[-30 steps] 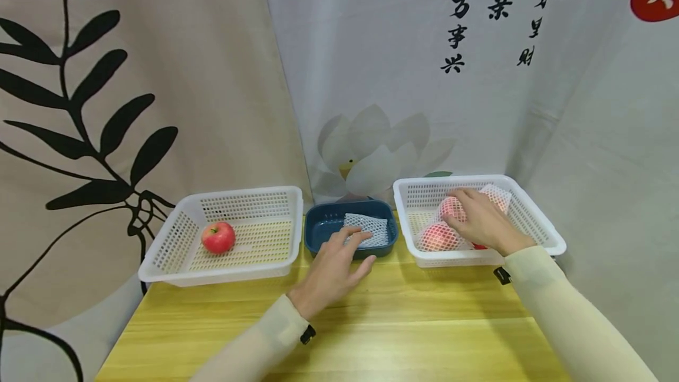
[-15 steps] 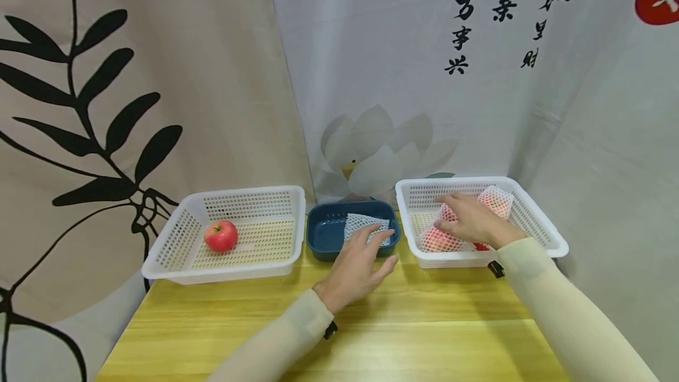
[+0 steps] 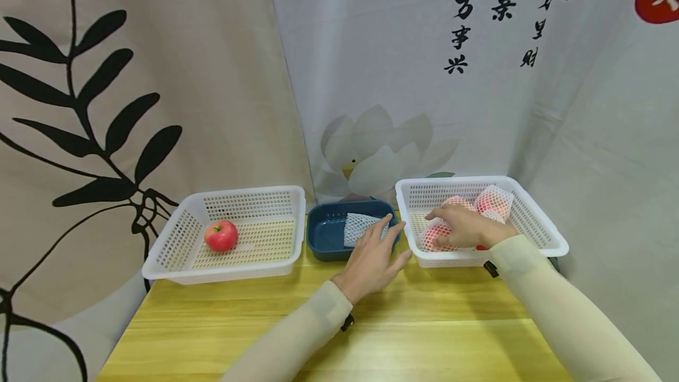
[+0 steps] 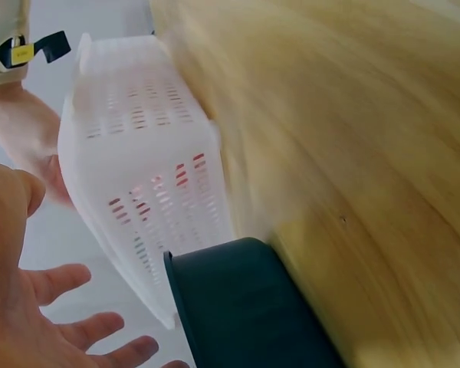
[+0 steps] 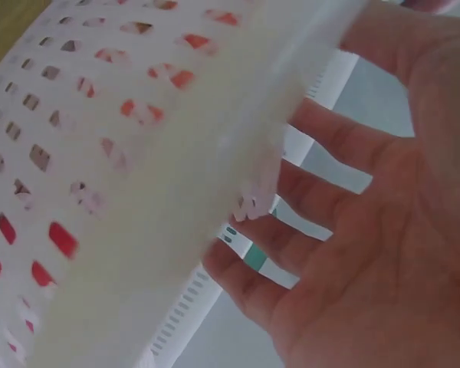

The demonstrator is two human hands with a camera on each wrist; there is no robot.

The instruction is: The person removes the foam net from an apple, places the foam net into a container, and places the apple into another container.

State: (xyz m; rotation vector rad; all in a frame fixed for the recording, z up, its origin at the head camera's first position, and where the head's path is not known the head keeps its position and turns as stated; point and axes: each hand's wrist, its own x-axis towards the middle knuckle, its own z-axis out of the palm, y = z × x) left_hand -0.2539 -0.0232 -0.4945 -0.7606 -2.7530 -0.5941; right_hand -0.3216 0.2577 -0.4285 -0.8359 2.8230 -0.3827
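The left hand (image 3: 369, 267) has its fingers spread with nothing in them, over the near right side of the dark blue basin (image 3: 325, 233); a white foam net (image 3: 358, 229) lies in it, just beyond and left of those fingers. The right hand (image 3: 473, 227) reaches into the right white basket (image 3: 533, 230), its fingers loosely extended above a net-wrapped fruit (image 3: 436, 232); whether they touch it I cannot tell. Another netted fruit (image 3: 494, 199) lies behind them. Well left of both hands' fingers, a bare red apple (image 3: 221, 236) rests in the left white basket (image 3: 270, 212). The desk (image 3: 424, 323) carries all three containers.
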